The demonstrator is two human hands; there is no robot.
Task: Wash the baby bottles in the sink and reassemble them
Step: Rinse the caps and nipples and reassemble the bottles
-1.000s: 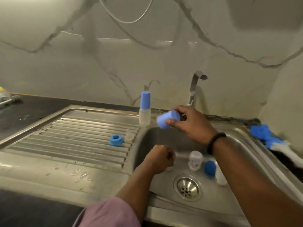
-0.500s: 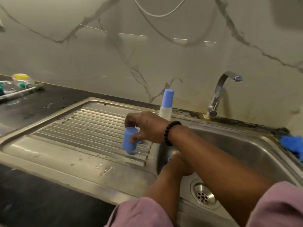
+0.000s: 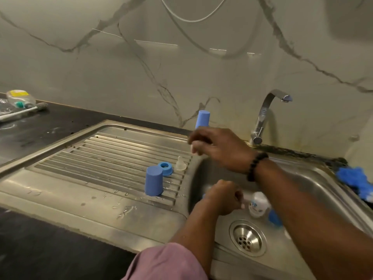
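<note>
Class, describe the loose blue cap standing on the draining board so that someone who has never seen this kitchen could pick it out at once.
Start at the steel sink, then move to the ribbed draining board beside it. Near the basin edge stands the blue cap, a plain closed cylinder resting mouth down on the ribs. Unlike the flat blue ring and clear teat behind it, it is tall and solid-topped.

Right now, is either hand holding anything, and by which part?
Right hand: nothing held. Left hand: fist curled over the sink; contents can't be told.

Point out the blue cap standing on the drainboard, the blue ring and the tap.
blue cap (image 3: 153, 183), head view, side wall.
blue ring (image 3: 165, 168), head view, top rim.
tap (image 3: 262, 116), head view, neck.
</note>
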